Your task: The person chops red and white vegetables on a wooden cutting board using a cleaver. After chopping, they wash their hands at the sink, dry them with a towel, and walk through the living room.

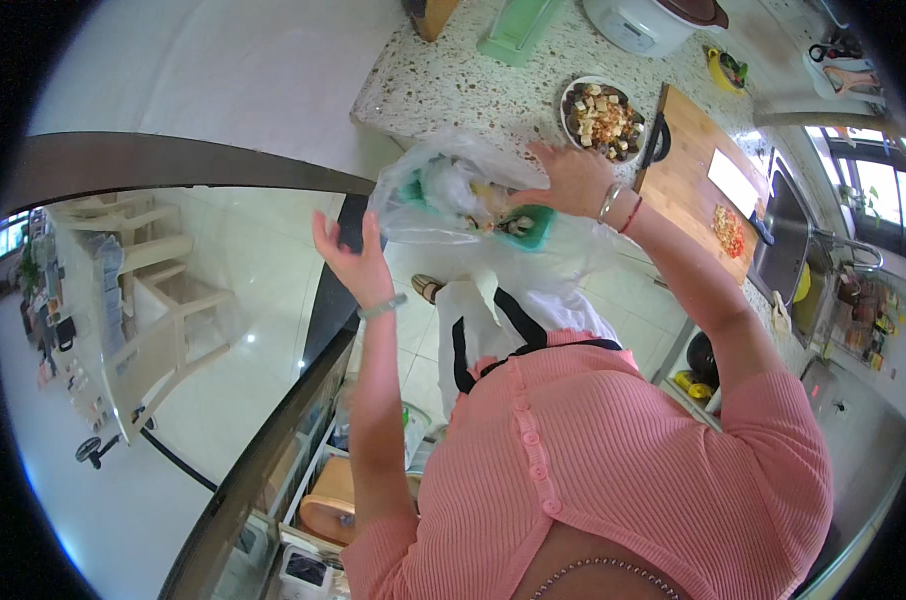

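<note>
My left hand (358, 262) is raised with its fingers apart and nothing in it. It is just left of a translucent plastic bag (398, 222) below the counter's front edge. Green plastic (540, 232) shows at the bag's right side, next to scraps (488, 205) and crumpled white plastic. Over the right side of the bag, my right hand (576, 182) has its thumb and fingers spread, and I see nothing held. Whether its fingertips touch the bag is hard to make out.
On the speckled counter (443, 85) stand a plate of dark and white food pieces (601, 118), a green container (521, 30) and a white cooker (638, 28). A cutting board (673, 185) bears a knife (738, 185) and chopped red bits beside the sink (788, 230). A dark-framed glass door (273, 400) is at left.
</note>
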The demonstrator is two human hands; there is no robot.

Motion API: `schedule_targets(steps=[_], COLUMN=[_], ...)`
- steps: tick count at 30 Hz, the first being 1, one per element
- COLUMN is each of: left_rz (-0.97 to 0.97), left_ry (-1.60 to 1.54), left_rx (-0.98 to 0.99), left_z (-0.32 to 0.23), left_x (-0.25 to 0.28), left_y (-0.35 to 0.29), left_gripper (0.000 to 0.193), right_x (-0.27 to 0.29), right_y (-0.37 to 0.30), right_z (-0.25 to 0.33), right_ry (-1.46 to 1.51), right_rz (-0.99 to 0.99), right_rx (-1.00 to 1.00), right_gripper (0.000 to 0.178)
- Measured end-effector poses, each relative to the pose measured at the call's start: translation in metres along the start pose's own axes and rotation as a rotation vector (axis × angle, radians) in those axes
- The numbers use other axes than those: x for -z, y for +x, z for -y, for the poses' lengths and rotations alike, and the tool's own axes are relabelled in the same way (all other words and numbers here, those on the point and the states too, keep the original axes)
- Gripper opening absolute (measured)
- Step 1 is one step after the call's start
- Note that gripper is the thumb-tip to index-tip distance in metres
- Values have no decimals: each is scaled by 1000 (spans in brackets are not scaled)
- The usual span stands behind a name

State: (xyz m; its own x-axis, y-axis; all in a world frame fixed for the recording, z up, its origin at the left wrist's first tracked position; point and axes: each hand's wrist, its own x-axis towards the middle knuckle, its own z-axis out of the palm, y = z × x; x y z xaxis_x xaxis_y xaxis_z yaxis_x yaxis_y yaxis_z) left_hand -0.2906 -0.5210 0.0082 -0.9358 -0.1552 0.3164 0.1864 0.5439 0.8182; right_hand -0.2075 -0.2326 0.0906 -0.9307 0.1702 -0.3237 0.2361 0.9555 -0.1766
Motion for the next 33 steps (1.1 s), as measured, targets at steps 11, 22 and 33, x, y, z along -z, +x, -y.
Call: schedule_targets(steps=[11, 22, 33], left_rz=[1161, 823, 909], left_ry=[-638, -1393, -604], left_rx=[1329, 1660, 753], left_z=[3, 14, 45], left_x=[-5, -28, -27], left_y=[-88, -157, -178], left_gripper=[53, 24, 11], right_x=[-54, -70, -166], right_y=[6, -44, -17], right_z=[-49, -71, -115], right_ry=[1048, 1992, 2513], right_rz=[102, 196, 446], right_rx=[-310, -446, -50], right_gripper=[39, 30, 16])
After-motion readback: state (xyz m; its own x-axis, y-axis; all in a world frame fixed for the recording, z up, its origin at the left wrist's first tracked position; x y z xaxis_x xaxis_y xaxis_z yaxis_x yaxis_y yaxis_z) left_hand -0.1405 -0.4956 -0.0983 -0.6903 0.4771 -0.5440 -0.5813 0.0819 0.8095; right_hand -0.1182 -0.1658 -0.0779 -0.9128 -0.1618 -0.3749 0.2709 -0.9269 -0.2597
